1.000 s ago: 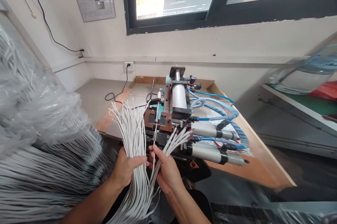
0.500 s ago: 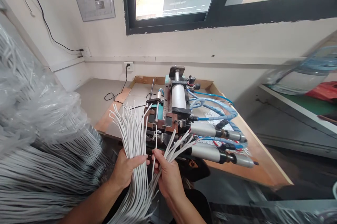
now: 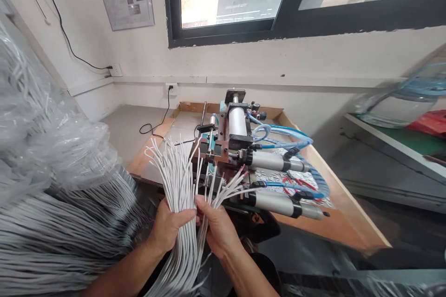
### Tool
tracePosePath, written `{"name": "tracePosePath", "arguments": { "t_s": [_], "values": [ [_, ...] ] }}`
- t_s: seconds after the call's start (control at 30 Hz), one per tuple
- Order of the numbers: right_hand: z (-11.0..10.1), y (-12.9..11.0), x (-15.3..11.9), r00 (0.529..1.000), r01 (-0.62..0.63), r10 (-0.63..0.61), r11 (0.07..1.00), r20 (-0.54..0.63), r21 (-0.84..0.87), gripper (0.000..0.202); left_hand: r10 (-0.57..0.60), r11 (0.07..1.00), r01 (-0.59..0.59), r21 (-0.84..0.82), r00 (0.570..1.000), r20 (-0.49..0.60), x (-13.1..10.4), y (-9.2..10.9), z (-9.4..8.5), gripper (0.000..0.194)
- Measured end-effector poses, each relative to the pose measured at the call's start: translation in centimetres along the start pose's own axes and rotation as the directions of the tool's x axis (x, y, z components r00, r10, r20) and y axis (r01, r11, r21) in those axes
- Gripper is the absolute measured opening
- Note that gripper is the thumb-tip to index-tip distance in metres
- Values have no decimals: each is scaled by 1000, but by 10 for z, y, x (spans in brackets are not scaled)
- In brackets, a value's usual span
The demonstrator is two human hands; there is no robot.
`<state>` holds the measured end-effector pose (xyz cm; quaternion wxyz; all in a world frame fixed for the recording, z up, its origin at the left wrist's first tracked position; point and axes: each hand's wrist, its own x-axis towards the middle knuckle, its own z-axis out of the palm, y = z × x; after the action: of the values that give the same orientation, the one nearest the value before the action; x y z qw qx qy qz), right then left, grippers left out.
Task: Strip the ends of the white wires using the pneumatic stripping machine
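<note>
My left hand (image 3: pixel 169 222) is closed around a thick bundle of white cables (image 3: pixel 181 236), whose cut ends fan out upward. Beside it, my right hand (image 3: pixel 218 225) is closed on a smaller bunch of the same cables (image 3: pixel 228 192); a few of these show reddish tips. The thumb and forefinger of my right hand touch the right edge of the thick bundle. Just beyond the cable ends stands a pneumatic machine (image 3: pixel 239 122) with silver cylinders and dark clamp blocks. Both bundles hang down toward my lap, and my fingertips are partly hidden behind the cables.
Many more cables (image 3: pixel 62 236) lie at the left, partly under clear plastic wrapping (image 3: pixel 62 134). Scraps cover part of the wooden-edged bench (image 3: pixel 348 222) around blue air hoses (image 3: pixel 296 136). A shelf (image 3: pixel 393 143) with a large clear bottle (image 3: pixel 400 97) stands at the right.
My right hand has shifted slightly left, against the thick bundle. The machine's clamp blocks and upper side cylinder have moved left and up, away from the lower cylinder.
</note>
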<state>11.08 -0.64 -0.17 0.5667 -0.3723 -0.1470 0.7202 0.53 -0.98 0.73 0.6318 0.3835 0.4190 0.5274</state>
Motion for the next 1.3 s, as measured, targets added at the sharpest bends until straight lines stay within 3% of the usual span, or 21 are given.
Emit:
{"name": "tracePosePath", "arguments": {
  "t_s": [0.1,0.23,0.47,0.7,0.83,0.9,1.0,1.1,1.3],
  "values": [
    [-3,5,-4,988,129,-134,989,-81,-71,24,14,1000,-15,26,999,36,-1,-1,-2,22],
    [-14,13,-12,964,192,-212,973,-161,-132,23,-8,998,10,68,999,-35,-2,-6,-10,11],
    [-25,13,-26,981,121,-152,966,-125,-227,25,-46,995,54,87,995,-93,-3,-9,-14,8],
    [-22,6,-20,990,51,-78,974,-115,-222,24,-71,995,79,61,991,-118,-3,-8,-11,13],
    [-19,6,-16,1000,-16,12,981,-21,-192,30,-43,997,48,68,997,-68,-5,-6,-7,13],
    [-19,10,-15,999,39,-35,972,21,-231,28,-43,997,41,67,999,19,-6,-4,-4,12],
    [-22,19,-15,973,205,-226,939,-47,-277,24,-33,998,29,48,995,93,-7,-3,-4,12],
    [-25,23,-18,935,287,-334,910,-118,-299,22,4,999,-5,44,1000,24,-6,-6,-9,12],
    [-20,13,-15,937,250,-298,936,-181,-247,23,-35,998,38,45,998,-58,-1,-10,-13,11]
  ]
}}
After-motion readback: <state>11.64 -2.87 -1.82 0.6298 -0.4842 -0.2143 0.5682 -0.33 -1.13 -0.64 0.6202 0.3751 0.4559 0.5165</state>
